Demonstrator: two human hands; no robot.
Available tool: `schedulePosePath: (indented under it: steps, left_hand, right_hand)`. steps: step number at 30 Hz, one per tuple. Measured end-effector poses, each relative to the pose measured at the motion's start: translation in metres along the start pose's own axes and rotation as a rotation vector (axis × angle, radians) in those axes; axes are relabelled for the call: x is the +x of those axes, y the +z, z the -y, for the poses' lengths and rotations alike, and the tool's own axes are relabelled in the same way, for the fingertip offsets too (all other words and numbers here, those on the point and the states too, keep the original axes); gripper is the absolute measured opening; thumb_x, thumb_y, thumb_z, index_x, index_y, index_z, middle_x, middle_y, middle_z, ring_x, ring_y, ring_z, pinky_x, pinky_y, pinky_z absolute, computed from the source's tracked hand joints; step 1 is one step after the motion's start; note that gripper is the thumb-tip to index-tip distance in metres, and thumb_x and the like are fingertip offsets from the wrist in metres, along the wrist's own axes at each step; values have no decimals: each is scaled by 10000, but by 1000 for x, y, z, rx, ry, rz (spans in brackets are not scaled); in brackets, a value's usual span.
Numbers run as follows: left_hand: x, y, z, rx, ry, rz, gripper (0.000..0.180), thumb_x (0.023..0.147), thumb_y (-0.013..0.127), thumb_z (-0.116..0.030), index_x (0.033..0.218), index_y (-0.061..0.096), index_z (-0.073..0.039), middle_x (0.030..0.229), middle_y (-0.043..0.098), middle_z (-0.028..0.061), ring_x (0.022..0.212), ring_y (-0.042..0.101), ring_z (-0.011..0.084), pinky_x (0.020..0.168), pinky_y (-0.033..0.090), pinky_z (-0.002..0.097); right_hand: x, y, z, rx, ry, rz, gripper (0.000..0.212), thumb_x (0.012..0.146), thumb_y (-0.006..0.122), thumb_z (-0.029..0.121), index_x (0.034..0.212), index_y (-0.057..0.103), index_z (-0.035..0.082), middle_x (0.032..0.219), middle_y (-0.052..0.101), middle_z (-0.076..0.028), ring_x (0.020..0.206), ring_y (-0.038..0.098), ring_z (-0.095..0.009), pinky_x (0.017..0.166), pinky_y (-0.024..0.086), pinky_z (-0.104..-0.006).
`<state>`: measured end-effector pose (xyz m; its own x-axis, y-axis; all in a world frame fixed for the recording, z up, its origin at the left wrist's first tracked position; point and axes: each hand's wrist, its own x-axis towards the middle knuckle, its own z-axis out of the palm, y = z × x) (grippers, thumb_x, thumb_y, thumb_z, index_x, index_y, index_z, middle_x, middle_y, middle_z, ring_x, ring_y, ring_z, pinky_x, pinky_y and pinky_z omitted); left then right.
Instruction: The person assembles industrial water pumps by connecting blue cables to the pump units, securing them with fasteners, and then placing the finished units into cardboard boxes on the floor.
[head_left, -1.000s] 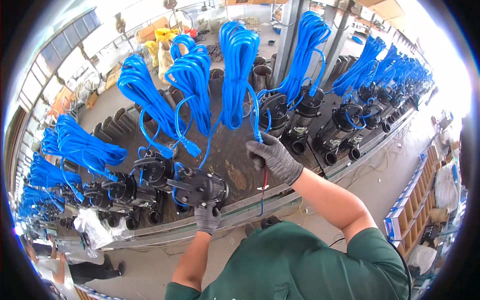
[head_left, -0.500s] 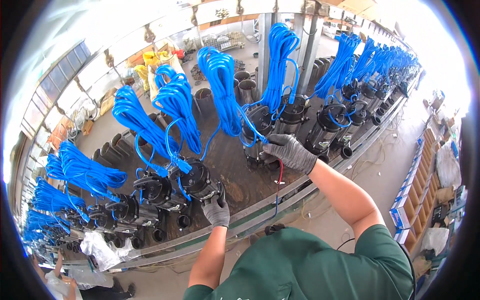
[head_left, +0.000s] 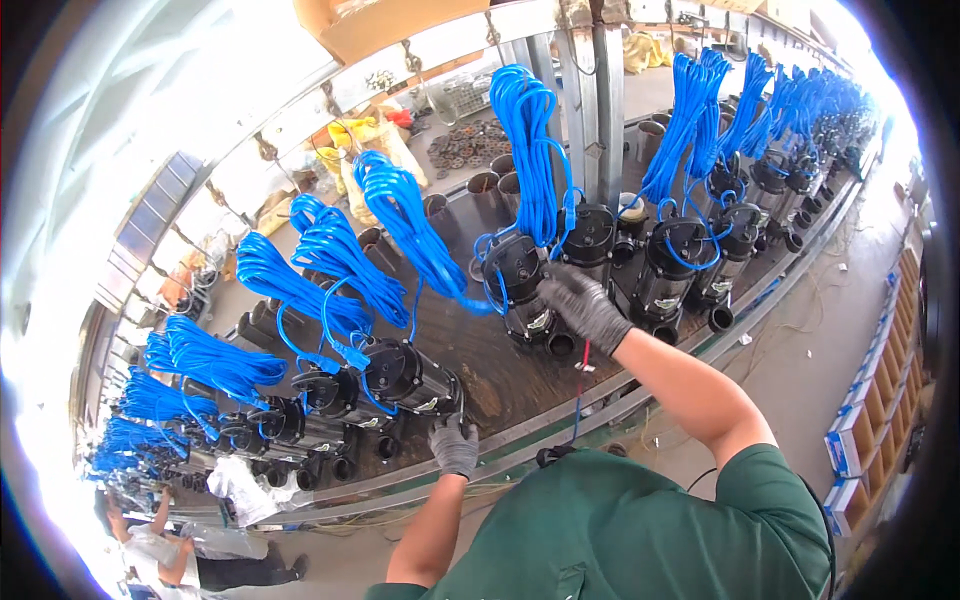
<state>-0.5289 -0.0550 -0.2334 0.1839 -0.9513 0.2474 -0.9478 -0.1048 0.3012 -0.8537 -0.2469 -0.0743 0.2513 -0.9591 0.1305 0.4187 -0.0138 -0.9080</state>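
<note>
My right hand [head_left: 585, 308], in a grey glove, is at the top edge of a black and steel submersible pump [head_left: 515, 270], fingers bent. From under its palm hangs a thin red lead [head_left: 586, 352] that turns dark blue lower down; the gripped end is hidden. My left hand [head_left: 455, 450], also gloved, is closed by the lower end of a tilted pump [head_left: 395, 372]; a thin dark piece shows above its fingers, too small to name. Between the two pumps, a coiled blue cable [head_left: 410, 220] slants toward the right-hand pump.
Rows of similar pumps with blue cable coils [head_left: 525, 150] fill both sides of the bench [head_left: 490, 385]. A metal rail [head_left: 530, 450] edges the near side. Steel posts [head_left: 605, 120] rise behind. Clear plastic [head_left: 240, 490] lies at left, near another person [head_left: 160, 545]. Partitioned boxes [head_left: 880, 390] stand right.
My right hand has left the blue cable's plug and moved to the pump top. The cable coil has sunk lower and leans left. My left hand has shifted slightly right; the view has turned.
</note>
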Motion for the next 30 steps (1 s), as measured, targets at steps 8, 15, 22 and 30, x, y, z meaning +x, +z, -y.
schedulePosePath:
  steps: [8, 15, 22, 30]
  left_hand:
    - [77, -62, -169, -241, 327, -189, 384, 840, 770, -165, 1197, 653, -88, 1203, 626, 192, 1131, 592, 427, 947, 492, 519]
    - [223, -96, -270, -210, 346, -330, 381, 846, 756, -163, 1207, 661, -91, 1258, 626, 171, 1211, 566, 402, 996, 462, 524]
    - [288, -69, -280, 165, 121, -155, 320, 874, 705, -411, 978, 743, -111, 978, 746, 135, 973, 709, 331, 864, 535, 481]
    - [294, -56, -241, -42, 286, -271, 316, 845, 743, -390, 735, 722, -94, 731, 696, 157, 760, 687, 359, 743, 511, 520]
  right_hand:
    - [112, -64, 49, -383, -111, 42, 518, 931, 815, 245, 1328, 594, -2, 1151, 705, -63, 1022, 642, -149, 907, 523, -314]
    - [86, -152, 100, -503, -184, 138, 373, 1020, 717, 309, 1237, 679, 9, 1036, 680, 16, 968, 570, -55, 860, 505, -254]
    - [92, -168, 159, -635, 78, 285, 402, 1030, 694, 330, 1322, 668, 56, 921, 637, 61, 779, 551, -32, 676, 475, -229]
    - [93, -172, 148, -672, 31, 367, 235, 1018, 674, 272, 1149, 633, 82, 926, 618, 16, 676, 521, -61, 573, 429, -252]
